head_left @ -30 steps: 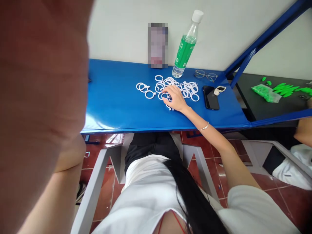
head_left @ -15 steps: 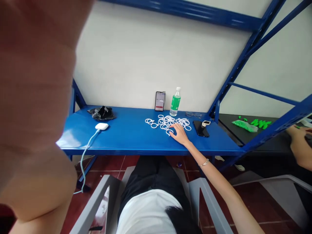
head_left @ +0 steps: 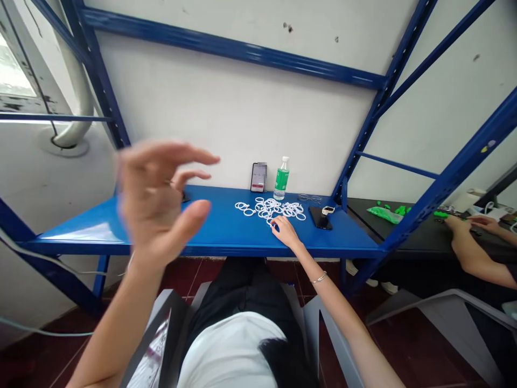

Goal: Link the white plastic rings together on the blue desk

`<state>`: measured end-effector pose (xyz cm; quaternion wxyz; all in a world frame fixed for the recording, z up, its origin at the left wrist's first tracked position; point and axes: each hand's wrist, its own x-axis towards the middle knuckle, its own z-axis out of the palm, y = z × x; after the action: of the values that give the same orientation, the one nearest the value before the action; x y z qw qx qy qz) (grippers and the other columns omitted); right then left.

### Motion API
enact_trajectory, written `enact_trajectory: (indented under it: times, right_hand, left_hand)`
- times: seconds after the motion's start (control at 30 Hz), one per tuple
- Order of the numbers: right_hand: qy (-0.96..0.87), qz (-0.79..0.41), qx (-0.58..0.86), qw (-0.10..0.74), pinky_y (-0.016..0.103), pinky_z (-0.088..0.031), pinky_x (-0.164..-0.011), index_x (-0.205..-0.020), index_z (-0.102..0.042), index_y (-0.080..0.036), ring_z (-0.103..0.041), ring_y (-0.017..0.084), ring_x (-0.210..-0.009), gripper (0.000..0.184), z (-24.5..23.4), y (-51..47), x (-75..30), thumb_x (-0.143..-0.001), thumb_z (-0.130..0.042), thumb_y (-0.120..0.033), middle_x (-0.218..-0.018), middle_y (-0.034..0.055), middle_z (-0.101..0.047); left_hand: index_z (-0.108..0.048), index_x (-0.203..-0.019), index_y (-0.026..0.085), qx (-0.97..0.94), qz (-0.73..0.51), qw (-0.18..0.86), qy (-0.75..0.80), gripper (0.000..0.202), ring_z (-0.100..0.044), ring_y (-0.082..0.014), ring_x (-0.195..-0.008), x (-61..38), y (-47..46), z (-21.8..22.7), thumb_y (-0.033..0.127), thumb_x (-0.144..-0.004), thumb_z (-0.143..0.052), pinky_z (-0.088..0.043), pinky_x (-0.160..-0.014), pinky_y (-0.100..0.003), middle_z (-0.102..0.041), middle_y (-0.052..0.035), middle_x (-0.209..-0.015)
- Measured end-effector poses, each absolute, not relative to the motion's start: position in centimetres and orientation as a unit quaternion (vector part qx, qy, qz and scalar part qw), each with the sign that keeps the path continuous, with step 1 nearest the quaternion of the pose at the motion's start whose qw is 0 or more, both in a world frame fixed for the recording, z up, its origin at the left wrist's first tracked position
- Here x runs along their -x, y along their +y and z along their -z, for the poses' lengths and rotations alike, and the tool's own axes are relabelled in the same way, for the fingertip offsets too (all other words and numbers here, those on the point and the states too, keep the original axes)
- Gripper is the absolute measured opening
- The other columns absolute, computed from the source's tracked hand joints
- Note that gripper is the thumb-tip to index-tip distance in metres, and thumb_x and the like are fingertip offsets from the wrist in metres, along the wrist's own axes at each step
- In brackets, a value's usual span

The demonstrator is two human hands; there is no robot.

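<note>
A heap of white plastic rings (head_left: 293, 209) lies on the blue metal table (head_left: 218, 229). At the heap's near edge, my right hand (head_left: 285, 233) rests low over the table, its thumb and forefinger closed on a white ring that is partly hidden by the fingertips. My left hand (head_left: 155, 202) is raised close to the camera, left of the heap and blurred. Its fingers are curved and apart from the thumb, with nothing visible between them.
Behind the rings stand a phone (head_left: 258, 178) and a green-labelled bottle (head_left: 281, 179). Glasses (head_left: 309, 198) and a black phone (head_left: 320, 217) with a white watch (head_left: 328, 210) lie rightward. Blue posts frame the table. Another person's hands (head_left: 460, 226) work at the black table.
My left hand has dropped away from in front of the camera and now shows whole. My right thumb and forefinger have come closer together at the ring. The view has shifted leftward.
</note>
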<state>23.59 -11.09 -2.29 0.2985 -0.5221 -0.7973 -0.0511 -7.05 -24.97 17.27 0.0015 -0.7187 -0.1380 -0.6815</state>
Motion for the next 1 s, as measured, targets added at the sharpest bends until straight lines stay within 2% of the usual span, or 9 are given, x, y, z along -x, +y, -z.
enact_trajectory:
  times: [0.07, 0.13, 0.2, 0.3, 0.43, 0.53, 0.7, 0.8, 1.0]
  right_hand:
    - [-0.800, 0.037, 0.522, 0.292, 0.034, -0.047, -0.080, -0.091, -0.062, -0.019, -0.055, 0.023, -0.094, 0.013, 2.2, -11.0, -23.6, -0.088, -0.050, -0.017, -0.093, 0.0080, -0.064]
    - [-0.803, 0.025, 0.521, 0.289, 0.034, -0.046, -0.079, -0.091, -0.062, -0.019, -0.055, 0.023, -0.094, 0.012, 2.1, -11.1, -23.6, -0.090, -0.050, -0.020, -0.094, 0.0080, -0.064]
    - [-0.803, 0.014, 0.520, 0.291, 0.035, -0.045, -0.081, -0.089, -0.062, -0.018, -0.054, 0.023, -0.094, 0.010, 1.9, -11.3, -23.5, -0.090, -0.052, -0.021, -0.093, 0.0080, -0.064]
    - [-0.806, -0.011, 0.508, 0.303, 0.037, -0.045, -0.083, -0.087, -0.061, -0.018, -0.054, 0.023, -0.093, 0.010, 1.6, -11.7, -22.7, -0.090, -0.053, -0.023, -0.091, 0.0074, -0.064]
    - [-0.823, -0.068, 0.465, 0.318, 0.030, -0.048, -0.079, -0.092, -0.062, -0.020, -0.057, 0.018, -0.093, 0.013, 1.5, -12.0, -20.1, -0.091, -0.054, -0.030, -0.094, 0.0054, -0.065]
    - [-0.800, -0.197, 0.420, 0.381, 0.029, -0.049, -0.077, -0.094, -0.061, -0.020, -0.059, 0.016, -0.088, 0.018, 1.7, -11.8, -18.2, -0.089, -0.055, -0.036, -0.095, 0.0044, -0.064]
    - [-0.700, -0.369, 0.382, 0.477, 0.026, -0.047, -0.074, -0.089, -0.062, -0.020, -0.056, 0.013, -0.077, 0.027, 2.2, -10.8, -17.5, -0.076, -0.069, -0.042, -0.082, -0.0009, -0.060]
    - [-0.653, -0.414, 0.384, 0.505, 0.023, -0.046, -0.065, -0.091, -0.063, -0.020, -0.051, 0.009, -0.065, 0.033, 2.2, -10.4, -18.0, -0.077, -0.066, -0.050, -0.076, -0.0024, -0.057]
    - [-0.594, -0.464, 0.385, 0.532, 0.022, -0.048, -0.065, -0.102, -0.064, -0.021, -0.056, 0.009, -0.068, 0.044, 2.0, -10.6, -18.3, -0.078, -0.062, -0.058, -0.072, -0.0026, -0.055]
  left_hand:
    - [-0.050, -0.123, 0.030, 0.772, 0.611, -0.011, -0.175, 0.035, -0.060, -0.0189, -0.107, 6.0, -23.0, -15.0, 0.034, -0.089, -0.058, -0.056, -0.085, -0.034, -0.059, -0.0011, -0.115]
    - [-0.056, -0.111, 0.024, 0.813, 0.530, -0.021, -0.241, 0.022, -0.061, -0.0190, -0.103, 4.9, -20.4, -12.3, 0.031, -0.091, -0.053, -0.056, -0.082, -0.033, -0.062, -0.0044, -0.112]
    - [-0.056, -0.112, 0.022, 0.839, 0.460, -0.041, -0.287, 0.024, -0.058, -0.0216, -0.108, 4.1, -17.9, -9.5, 0.034, -0.092, -0.049, -0.055, -0.085, -0.036, -0.062, -0.0069, -0.114]
    - [-0.055, -0.114, 0.021, 0.859, 0.398, -0.055, -0.318, 0.027, -0.053, -0.0244, -0.116, 3.2, -15.0, -5.5, 0.033, -0.094, -0.043, -0.049, -0.097, -0.041, -0.059, -0.0088, -0.119]
    - [-0.050, -0.126, 0.019, 0.884, 0.339, -0.077, -0.312, 0.037, -0.048, -0.0259, -0.124, 2.4, -12.3, -0.8, 0.033, -0.095, -0.037, -0.043, -0.104, -0.044, -0.055, -0.0124, -0.130]
    - [-0.047, -0.130, 0.020, 0.889, 0.327, -0.102, -0.305, 0.040, -0.046, -0.0261, -0.129, 1.8, -10.7, 1.8, 0.033, -0.094, -0.038, -0.041, -0.106, -0.045, -0.051, -0.0133, -0.137]
    - [-0.051, -0.128, 0.018, 0.888, 0.292, -0.124, -0.333, 0.043, -0.052, -0.0279, -0.124, 1.4, -9.7, 3.0, 0.042, -0.094, -0.039, -0.043, -0.103, -0.045, -0.056, -0.0137, -0.133]
    - [-0.046, -0.134, 0.018, 0.881, 0.298, -0.155, -0.334, 0.052, -0.052, -0.0268, -0.125, 1.5, -9.7, 2.9, 0.048, -0.092, -0.042, -0.042, -0.105, -0.042, -0.054, -0.0119, -0.136]
    - [-0.046, -0.132, 0.018, 0.879, 0.314, -0.161, -0.321, 0.050, -0.053, -0.0250, -0.122, 1.6, -9.9, 2.7, 0.048, -0.091, -0.044, -0.044, -0.102, -0.039, -0.054, -0.0107, -0.135]
